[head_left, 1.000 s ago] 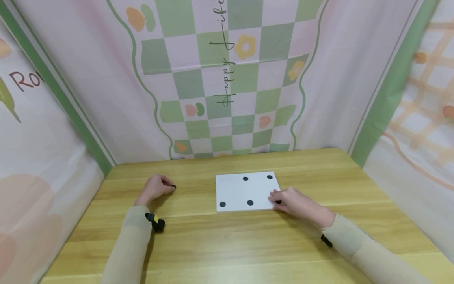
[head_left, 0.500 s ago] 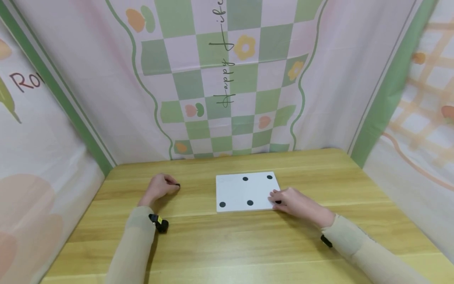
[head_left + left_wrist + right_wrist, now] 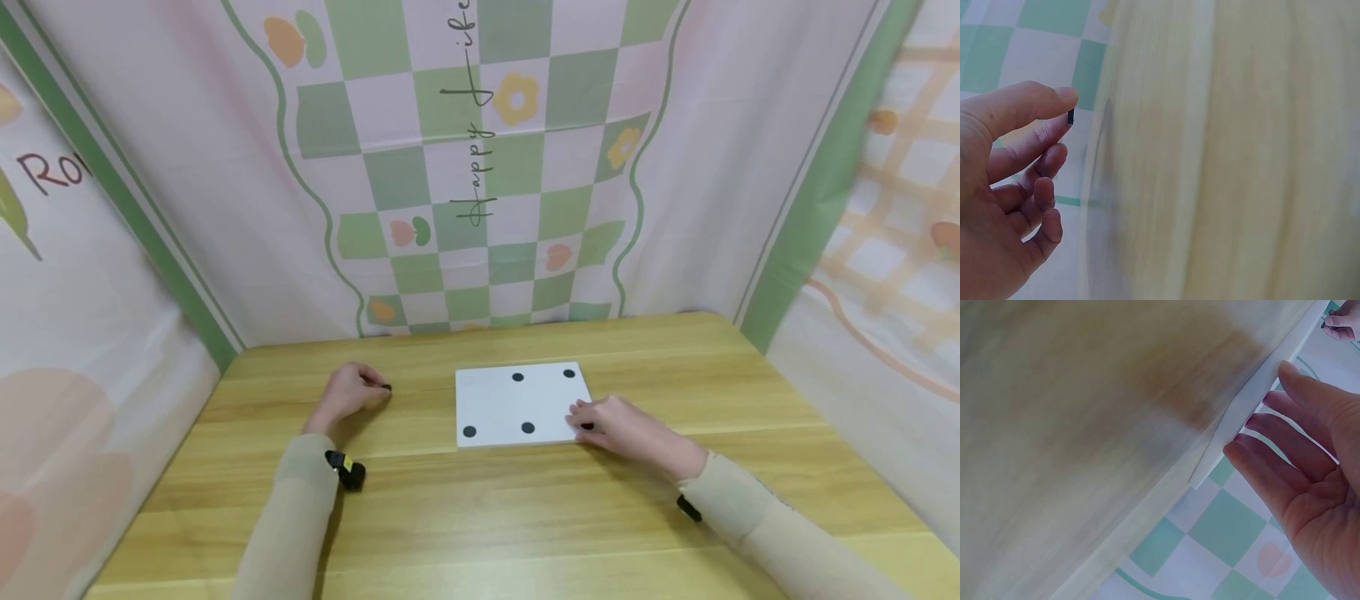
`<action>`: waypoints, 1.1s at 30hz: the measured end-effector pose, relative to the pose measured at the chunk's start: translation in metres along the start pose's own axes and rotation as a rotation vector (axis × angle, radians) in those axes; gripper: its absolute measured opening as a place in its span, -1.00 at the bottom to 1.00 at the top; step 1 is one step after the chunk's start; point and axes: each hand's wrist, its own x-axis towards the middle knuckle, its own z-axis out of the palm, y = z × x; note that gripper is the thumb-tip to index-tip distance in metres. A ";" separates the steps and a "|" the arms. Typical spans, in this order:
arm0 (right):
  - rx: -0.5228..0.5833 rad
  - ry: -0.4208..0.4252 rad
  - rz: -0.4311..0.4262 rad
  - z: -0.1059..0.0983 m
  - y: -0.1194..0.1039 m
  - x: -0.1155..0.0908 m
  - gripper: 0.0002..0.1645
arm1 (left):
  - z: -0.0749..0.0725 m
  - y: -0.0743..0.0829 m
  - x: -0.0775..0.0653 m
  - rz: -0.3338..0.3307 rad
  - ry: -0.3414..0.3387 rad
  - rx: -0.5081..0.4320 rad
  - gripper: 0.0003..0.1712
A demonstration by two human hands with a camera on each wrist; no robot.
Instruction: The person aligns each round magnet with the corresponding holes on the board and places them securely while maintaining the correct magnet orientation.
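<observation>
My left hand (image 3: 348, 392) is raised over the left part of the table. Between its thumb and index finger it pinches a small black disc (image 3: 1071, 117), seen edge-on in the left wrist view; the other fingers are loosely bent. To its right lies a flat white board (image 3: 491, 404) with several black round spots (image 3: 528, 427) along its long sides. Its far left corner bears only a faint mark. My right hand (image 3: 618, 425) rests on the near right corner of the board, thumb and fingertips (image 3: 1250, 422) spread on it, partly hiding one spot.
The board lies on a wooden table (image 3: 480, 517). A printed curtain (image 3: 450, 208) hangs behind the table's far edge, with more fabric at both sides. Each sleeve carries a small black camera (image 3: 347, 472) at the wrist.
My left hand has moved a little right and slightly away from me, still pinching the black disc. My right hand and the board have stayed in place.
</observation>
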 end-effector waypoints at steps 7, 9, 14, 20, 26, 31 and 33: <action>0.000 -0.003 0.007 -0.001 -0.002 0.000 -0.73 | 0.005 0.005 0.002 0.025 -0.012 -0.005 -0.79; 0.000 -0.003 0.005 -0.001 -0.002 0.000 -0.73 | 0.006 0.006 0.003 0.025 -0.016 -0.007 -0.79; -0.001 0.002 -0.005 -0.001 -0.001 0.001 -0.75 | 0.009 0.012 0.004 0.040 -0.013 -0.001 -0.81; -0.004 0.001 -0.004 0.000 0.000 0.000 -0.76 | 0.014 0.016 0.006 0.072 -0.012 0.014 -0.83; -0.006 0.002 -0.005 0.002 0.002 0.000 -0.74 | 0.018 0.019 0.007 0.074 -0.018 -0.003 -0.82; 0.000 0.003 -0.003 0.002 0.002 0.000 -0.73 | 0.020 0.023 0.007 0.080 -0.026 -0.013 -0.83; -0.002 0.003 -0.002 0.001 0.001 0.000 -0.73 | 0.021 0.024 0.008 0.081 -0.028 -0.015 -0.83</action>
